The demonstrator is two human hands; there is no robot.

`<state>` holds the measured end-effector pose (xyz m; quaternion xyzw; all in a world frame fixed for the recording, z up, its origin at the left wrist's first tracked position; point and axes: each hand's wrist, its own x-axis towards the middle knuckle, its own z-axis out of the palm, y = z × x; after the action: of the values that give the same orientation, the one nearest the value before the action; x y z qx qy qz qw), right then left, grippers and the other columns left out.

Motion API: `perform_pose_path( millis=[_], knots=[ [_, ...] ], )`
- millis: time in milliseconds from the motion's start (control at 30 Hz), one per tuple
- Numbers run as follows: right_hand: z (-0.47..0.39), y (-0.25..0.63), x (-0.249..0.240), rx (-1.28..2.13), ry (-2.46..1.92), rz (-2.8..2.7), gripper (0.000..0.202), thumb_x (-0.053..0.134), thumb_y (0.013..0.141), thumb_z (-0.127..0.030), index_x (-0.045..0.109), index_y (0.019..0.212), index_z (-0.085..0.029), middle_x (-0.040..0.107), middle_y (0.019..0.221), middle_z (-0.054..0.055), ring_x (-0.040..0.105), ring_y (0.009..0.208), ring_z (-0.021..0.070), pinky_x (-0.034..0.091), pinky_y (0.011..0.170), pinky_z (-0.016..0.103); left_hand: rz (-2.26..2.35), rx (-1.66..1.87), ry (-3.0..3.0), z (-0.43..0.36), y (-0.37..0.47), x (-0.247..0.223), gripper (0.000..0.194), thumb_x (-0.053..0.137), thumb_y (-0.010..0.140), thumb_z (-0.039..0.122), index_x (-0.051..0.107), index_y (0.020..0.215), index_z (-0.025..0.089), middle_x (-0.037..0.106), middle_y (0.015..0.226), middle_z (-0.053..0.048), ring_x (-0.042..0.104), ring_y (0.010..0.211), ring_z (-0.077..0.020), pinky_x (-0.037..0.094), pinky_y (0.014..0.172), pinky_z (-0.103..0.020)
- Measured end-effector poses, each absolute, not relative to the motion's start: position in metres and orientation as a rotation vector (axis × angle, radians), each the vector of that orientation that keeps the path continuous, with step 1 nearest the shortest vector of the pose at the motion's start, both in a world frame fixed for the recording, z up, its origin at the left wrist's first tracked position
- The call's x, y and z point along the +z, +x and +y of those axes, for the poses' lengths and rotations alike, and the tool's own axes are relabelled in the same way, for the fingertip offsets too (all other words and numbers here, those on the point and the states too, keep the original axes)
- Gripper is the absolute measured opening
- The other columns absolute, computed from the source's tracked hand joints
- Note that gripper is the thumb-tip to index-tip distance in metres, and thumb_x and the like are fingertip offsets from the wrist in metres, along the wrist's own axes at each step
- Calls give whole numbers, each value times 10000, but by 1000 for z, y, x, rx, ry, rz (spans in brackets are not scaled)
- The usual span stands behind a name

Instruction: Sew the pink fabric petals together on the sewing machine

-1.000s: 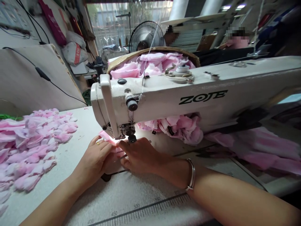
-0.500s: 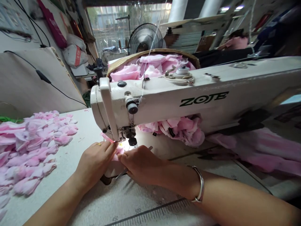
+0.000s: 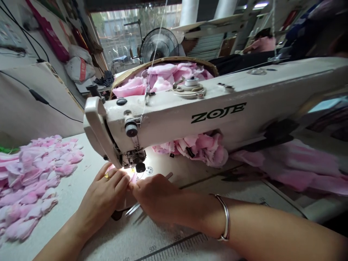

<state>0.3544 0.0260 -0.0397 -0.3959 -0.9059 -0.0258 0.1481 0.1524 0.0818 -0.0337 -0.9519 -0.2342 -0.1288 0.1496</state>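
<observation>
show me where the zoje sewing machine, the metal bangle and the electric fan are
ZOJE sewing machine (image 3: 255, 108): head view, on its arm, just right of the lettering.
Metal bangle (image 3: 227, 217): head view, on the middle of its band.
Electric fan (image 3: 159, 43): head view, on its wire grille.

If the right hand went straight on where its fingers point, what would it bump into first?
Probably the left hand: the right hand points toward its fingertips, and the two look nearly touching, though depth is unclear. A bit of pink fabric is right there by the fingertips too.
</observation>
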Motion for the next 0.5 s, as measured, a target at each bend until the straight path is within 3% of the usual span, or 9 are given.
perform_pose_path(
  millis=[167, 300, 500],
  knots=[
    [15, 358, -35, -443, -1028, -2659, 280, 439, 796, -59, 648, 980, -85, 635, 855, 106, 539, 633, 203, 328, 418, 326, -770, -554, -2838, 88, 158, -36, 137, 460, 922, 170, 588, 973, 178, 530, 796, -26, 462, 789, -188, 409, 747, -375],
    [18, 350, -35, -201, -1149, -2673, 278, 479, 745, -80, 644, 969, -69, 646, 769, 86, 539, 556, 187, 280, 399, 324, -719, -579, -2834, 89, 160, -37, 175, 447, 937, 175, 612, 998, 178, 525, 766, -20, 463, 771, -189, 377, 777, -388],
    [23, 349, -33, 29, -1210, -2658, 338, 510, 715, -72, 620, 1034, -55, 669, 807, 84, 592, 588, 193, 283, 411, 317, -786, -552, -2817, 87, 162, -38, 206, 451, 939, 195, 631, 1038, 210, 563, 772, -10, 504, 749, -182, 379, 778, -382]
  ],
)
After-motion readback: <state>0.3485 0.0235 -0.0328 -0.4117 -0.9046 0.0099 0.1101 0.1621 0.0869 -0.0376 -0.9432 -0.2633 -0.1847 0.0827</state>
